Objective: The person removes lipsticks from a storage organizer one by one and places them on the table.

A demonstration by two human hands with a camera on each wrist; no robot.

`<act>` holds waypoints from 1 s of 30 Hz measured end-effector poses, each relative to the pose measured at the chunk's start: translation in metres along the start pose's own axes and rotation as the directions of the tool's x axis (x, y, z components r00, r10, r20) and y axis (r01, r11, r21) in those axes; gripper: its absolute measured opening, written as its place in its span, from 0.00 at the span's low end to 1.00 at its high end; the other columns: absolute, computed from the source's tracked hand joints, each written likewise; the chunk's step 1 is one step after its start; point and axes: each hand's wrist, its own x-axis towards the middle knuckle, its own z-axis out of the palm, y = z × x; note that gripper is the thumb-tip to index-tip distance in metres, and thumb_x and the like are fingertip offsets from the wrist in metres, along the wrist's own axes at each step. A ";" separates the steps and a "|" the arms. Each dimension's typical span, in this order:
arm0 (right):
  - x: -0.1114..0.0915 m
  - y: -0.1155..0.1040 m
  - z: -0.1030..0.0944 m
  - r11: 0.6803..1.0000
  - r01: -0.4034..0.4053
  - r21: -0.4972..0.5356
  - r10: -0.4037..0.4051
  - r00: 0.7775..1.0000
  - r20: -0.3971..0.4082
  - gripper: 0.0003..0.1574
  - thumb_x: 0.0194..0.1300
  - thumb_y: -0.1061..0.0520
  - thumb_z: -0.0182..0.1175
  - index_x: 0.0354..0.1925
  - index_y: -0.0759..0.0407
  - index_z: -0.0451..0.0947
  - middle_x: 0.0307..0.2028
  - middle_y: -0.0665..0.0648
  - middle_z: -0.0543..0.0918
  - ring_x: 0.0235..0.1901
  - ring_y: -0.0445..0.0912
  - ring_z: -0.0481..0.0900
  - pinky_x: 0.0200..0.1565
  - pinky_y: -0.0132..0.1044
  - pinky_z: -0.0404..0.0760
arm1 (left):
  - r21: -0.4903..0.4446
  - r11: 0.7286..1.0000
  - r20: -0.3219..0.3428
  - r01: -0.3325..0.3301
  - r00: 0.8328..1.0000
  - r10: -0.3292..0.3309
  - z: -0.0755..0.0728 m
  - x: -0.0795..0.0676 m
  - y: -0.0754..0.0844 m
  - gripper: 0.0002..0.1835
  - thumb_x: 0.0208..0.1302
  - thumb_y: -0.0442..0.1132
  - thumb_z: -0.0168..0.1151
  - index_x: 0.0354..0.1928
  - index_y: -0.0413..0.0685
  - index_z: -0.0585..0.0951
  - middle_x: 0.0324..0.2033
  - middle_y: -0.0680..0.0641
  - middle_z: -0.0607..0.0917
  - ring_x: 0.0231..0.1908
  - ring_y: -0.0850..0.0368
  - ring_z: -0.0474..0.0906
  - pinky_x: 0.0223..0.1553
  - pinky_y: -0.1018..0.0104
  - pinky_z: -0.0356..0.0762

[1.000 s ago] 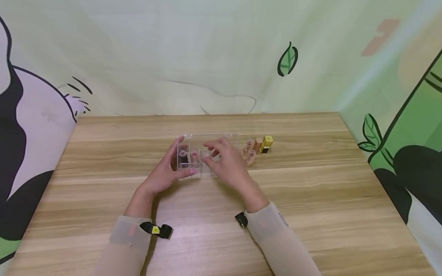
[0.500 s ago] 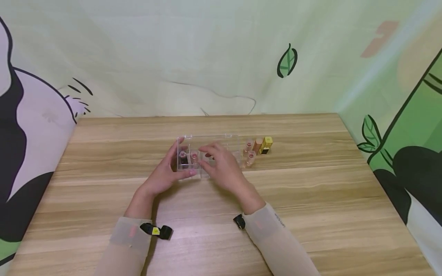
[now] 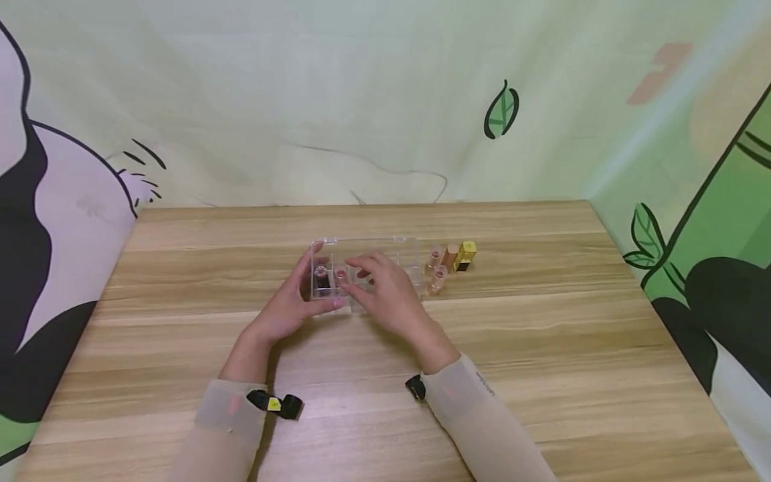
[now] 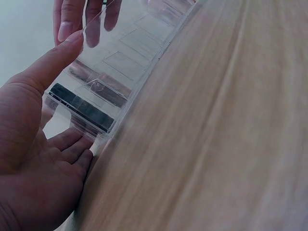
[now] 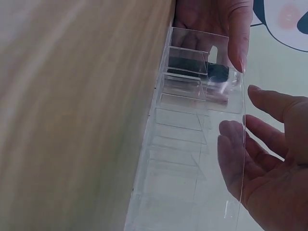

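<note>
A clear plastic lipstick organizer with compartments lies on the table. My left hand grips its left end, thumb on the near side and fingers round the far side. Inside, a dark lipstick occupies the leftmost compartment. Beside it sits a pink lipstick; the left wrist view shows the dark tube through the clear wall. Over the middle of the organizer is my right hand, thumb and fingers apart and loosely bent, close to the pink lipstick. The right wrist view shows nothing between these fingers.
Right of the organizer stand two pinkish clear lipsticks, a copper-coloured tube and a gold-and-black tube. The wooden table meets a printed cloth backdrop at its far edge.
My right hand has shifted slightly left over the organizer, its fingertips nearer the pink lipstick. The left hand keeps its grip, and both lipsticks stay in their compartments.
</note>
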 end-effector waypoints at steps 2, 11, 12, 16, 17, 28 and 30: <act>0.002 -0.001 0.000 1.000 -0.002 0.000 0.002 1.000 0.001 0.29 0.71 0.50 0.68 0.66 0.56 0.78 0.61 0.57 0.81 0.53 0.51 0.85 0.54 0.46 0.84 | -0.003 1.000 -0.001 0.000 1.000 0.000 0.000 0.000 0.000 0.60 0.57 0.50 0.80 0.80 0.87 0.47 0.79 0.49 0.62 0.79 0.42 0.55 0.78 0.31 0.42; 0.013 -0.005 0.002 0.999 -0.042 -0.002 0.042 0.999 -0.004 0.26 0.70 0.49 0.69 0.61 0.57 0.82 0.55 0.56 0.85 0.48 0.48 0.85 0.49 0.43 0.84 | -0.020 1.000 0.004 -0.018 1.000 0.018 -0.001 0.000 -0.001 0.59 0.58 0.49 0.80 0.79 0.88 0.48 0.78 0.50 0.63 0.79 0.44 0.56 0.78 0.32 0.41; 0.014 -0.006 0.003 0.999 -0.046 -0.002 0.046 0.999 -0.007 0.25 0.69 0.49 0.69 0.61 0.57 0.82 0.55 0.55 0.85 0.48 0.48 0.85 0.49 0.43 0.84 | -0.022 1.000 0.004 -0.018 1.000 0.018 -0.001 0.000 -0.001 0.59 0.58 0.49 0.80 0.79 0.88 0.48 0.78 0.50 0.63 0.79 0.44 0.56 0.78 0.32 0.41; 0.017 -0.007 0.004 0.998 -0.065 0.007 0.065 0.998 -0.015 0.25 0.67 0.50 0.71 0.59 0.58 0.83 0.53 0.56 0.86 0.47 0.49 0.86 0.50 0.44 0.83 | -0.026 1.000 0.005 -0.017 1.000 0.017 -0.001 0.000 -0.002 0.59 0.57 0.49 0.80 0.79 0.88 0.47 0.78 0.51 0.64 0.78 0.44 0.57 0.78 0.32 0.40; 0.017 -0.008 0.005 0.998 -0.070 0.007 0.070 0.997 -0.016 0.25 0.67 0.50 0.72 0.59 0.58 0.84 0.53 0.56 0.86 0.47 0.48 0.86 0.50 0.44 0.83 | -0.028 0.999 0.005 -0.016 1.000 0.016 -0.001 0.000 -0.002 0.59 0.57 0.49 0.80 0.79 0.88 0.47 0.78 0.51 0.64 0.78 0.44 0.57 0.78 0.32 0.40; 0.021 -0.009 0.009 0.996 -0.087 0.009 0.087 0.995 -0.041 0.17 0.66 0.52 0.73 0.50 0.58 0.87 0.47 0.55 0.88 0.44 0.47 0.87 0.50 0.44 0.83 | -0.028 0.999 0.002 -0.038 0.999 0.038 0.000 0.001 -0.002 0.61 0.57 0.45 0.80 0.80 0.83 0.47 0.78 0.46 0.64 0.78 0.43 0.58 0.79 0.35 0.45; 0.021 -0.009 0.009 0.997 -0.083 0.002 0.083 0.996 -0.042 0.16 0.66 0.52 0.72 0.49 0.58 0.87 0.47 0.55 0.89 0.44 0.47 0.87 0.50 0.44 0.83 | -0.020 0.999 0.000 -0.035 0.999 0.035 0.000 0.001 -0.002 0.61 0.56 0.46 0.81 0.80 0.84 0.47 0.78 0.45 0.64 0.78 0.42 0.58 0.79 0.35 0.45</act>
